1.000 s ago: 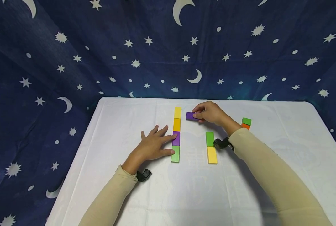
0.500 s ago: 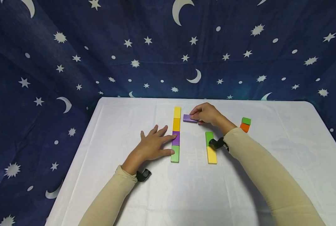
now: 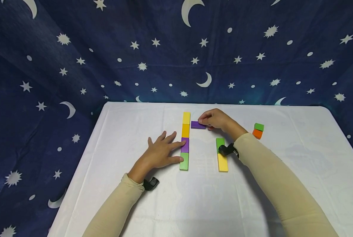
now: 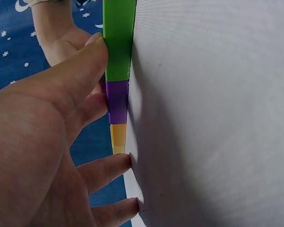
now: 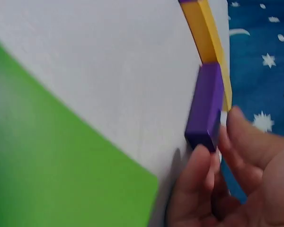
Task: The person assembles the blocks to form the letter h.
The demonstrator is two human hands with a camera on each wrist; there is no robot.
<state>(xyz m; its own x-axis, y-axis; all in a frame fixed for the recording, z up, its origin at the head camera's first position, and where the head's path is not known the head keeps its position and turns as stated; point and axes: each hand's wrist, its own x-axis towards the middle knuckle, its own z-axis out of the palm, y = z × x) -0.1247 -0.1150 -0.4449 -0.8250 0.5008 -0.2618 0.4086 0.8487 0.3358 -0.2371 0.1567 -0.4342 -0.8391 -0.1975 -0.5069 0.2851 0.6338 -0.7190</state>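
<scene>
A row of blocks runs away from me in the head view: light green (image 3: 184, 164), purple (image 3: 184, 148), orange-yellow (image 3: 185, 131), then yellow (image 3: 186, 117) at the far end. My left hand (image 3: 158, 154) lies beside it with fingers spread; the index fingertip touches the purple block and the thumb the light green one. With fingertips and thumb, my right hand (image 3: 219, 119) holds the right end of a second purple block (image 3: 196, 125). This block lies crosswise to the row, its left end close beside the orange-yellow block. The right wrist view shows its near end (image 5: 201, 137) between the fingers.
A green block (image 3: 220, 142) and a yellow block (image 3: 222, 163) lie end to end right of the row, partly under the right wrist's camera. Farther right, a small green block (image 3: 258, 127) adjoins an orange one (image 3: 257, 134). A starry blue cloth (image 3: 164, 75) hangs behind the white table (image 3: 152, 204).
My right hand has moved the purple block left and slightly nearer to me, toward the row. The orange block at the right has come into fuller view. My left hand has stayed put.
</scene>
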